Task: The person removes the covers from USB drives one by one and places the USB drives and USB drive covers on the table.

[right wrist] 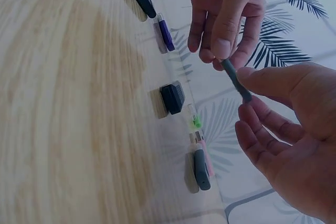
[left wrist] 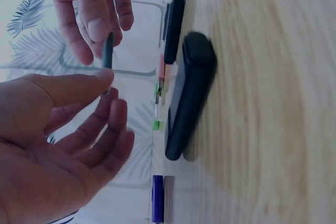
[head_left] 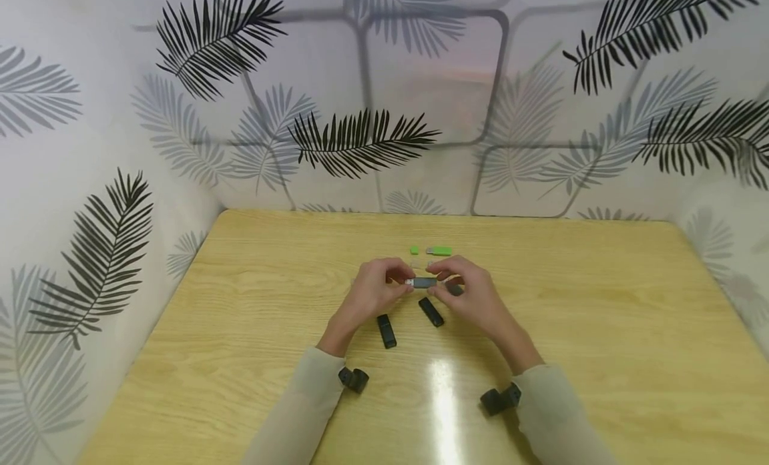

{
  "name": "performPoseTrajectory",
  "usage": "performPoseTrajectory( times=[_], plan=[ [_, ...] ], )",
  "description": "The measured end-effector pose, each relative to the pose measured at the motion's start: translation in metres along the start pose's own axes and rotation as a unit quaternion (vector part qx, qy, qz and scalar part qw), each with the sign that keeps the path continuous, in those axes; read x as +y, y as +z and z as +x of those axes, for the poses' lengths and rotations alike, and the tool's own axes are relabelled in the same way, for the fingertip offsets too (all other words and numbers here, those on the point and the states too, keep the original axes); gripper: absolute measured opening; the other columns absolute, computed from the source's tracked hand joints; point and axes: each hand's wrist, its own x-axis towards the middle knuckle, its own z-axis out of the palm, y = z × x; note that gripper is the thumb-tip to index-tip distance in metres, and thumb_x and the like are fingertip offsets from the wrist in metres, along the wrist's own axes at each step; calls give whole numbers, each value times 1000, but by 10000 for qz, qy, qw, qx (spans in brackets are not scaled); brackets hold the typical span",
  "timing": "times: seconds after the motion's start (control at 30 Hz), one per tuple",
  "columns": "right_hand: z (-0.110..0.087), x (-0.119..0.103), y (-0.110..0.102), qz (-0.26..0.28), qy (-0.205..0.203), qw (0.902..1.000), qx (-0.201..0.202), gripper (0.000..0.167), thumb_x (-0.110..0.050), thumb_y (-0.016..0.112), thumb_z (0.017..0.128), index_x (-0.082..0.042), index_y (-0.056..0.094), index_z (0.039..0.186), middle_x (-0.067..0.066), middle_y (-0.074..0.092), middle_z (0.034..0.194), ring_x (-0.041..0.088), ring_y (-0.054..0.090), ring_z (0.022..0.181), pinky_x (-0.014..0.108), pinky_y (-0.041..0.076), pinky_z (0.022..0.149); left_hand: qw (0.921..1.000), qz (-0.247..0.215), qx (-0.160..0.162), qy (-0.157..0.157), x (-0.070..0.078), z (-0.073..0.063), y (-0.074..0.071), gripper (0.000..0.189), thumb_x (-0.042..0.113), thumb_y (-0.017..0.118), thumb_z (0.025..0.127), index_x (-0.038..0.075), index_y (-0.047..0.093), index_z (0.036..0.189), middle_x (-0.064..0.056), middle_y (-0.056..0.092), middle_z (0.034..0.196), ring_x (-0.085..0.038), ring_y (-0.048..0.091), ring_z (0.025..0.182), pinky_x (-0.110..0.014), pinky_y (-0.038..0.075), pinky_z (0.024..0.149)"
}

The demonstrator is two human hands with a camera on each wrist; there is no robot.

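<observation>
Stretching crosswise above the table (head_left: pixel 270 291), the grey USB stick (head_left: pixel 425 283) is pinched at its metal plug by the left-hand grip (head_left: pixel 377 286) and at its other end by the right-hand grip (head_left: pixel 471 290)

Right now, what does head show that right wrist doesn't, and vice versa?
Only head: the light left sleeve and right sleeve, plus the black left wrist camera and right wrist camera.

Only right wrist: the purple stick on the table; I can't make it out in head.

Both: the hands, left hand and right hand, pinching the grey USB stick; the wood-grain table; the leaf-print wall.
</observation>
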Motion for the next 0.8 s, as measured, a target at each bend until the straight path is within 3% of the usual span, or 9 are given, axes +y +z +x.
performPoseTrajectory(
  times=[0.37, 0.5, 0.6, 0.8],
  plan=[
    [-2, -8, -9, -108, -165, 9998, -60, 26, 5, 81, 86, -3, 74, 109, 7, 72, 106, 24, 71, 88, 40, 62, 73, 9926, -1117, 3, 481, 6, -5, 2, 14, 1, 75, 93, 5, 74, 107, -8, 72, 104, -19, 71, 90, -28, 59, 82],
    [-3, -12, -13, -164, -208, 9996, -14, 26, 4, 81, 85, -5, 75, 109, 5, 73, 105, 21, 70, 86, 40, 62, 72, 9847, -1628, 26, 621, 10, -5, 1, 17, -6, 72, 93, -6, 72, 110, -22, 71, 108, -34, 71, 94, -39, 60, 83],
    [-2, -17, -17, -234, -251, 9994, 5, 25, 2, 82, 85, -5, 75, 109, 4, 73, 104, 18, 70, 85, 39, 62, 72, 9795, -1902, 107, 660, 13, -5, 0, 19, -7, 73, 91, -10, 71, 110, -28, 70, 109, -41, 70, 94, -40, 60, 82],
    [-2, -23, -23, -258, -438, 9987, -50, 25, 2, 81, 87, -5, 75, 110, 2, 73, 104, 16, 71, 84, 37, 62, 72, 9749, -2075, 301, 742, 15, -6, -1, 17, -2, 76, 90, -5, 74, 107, -20, 73, 104, -33, 72, 90, -28, 60, 77]
  ],
)
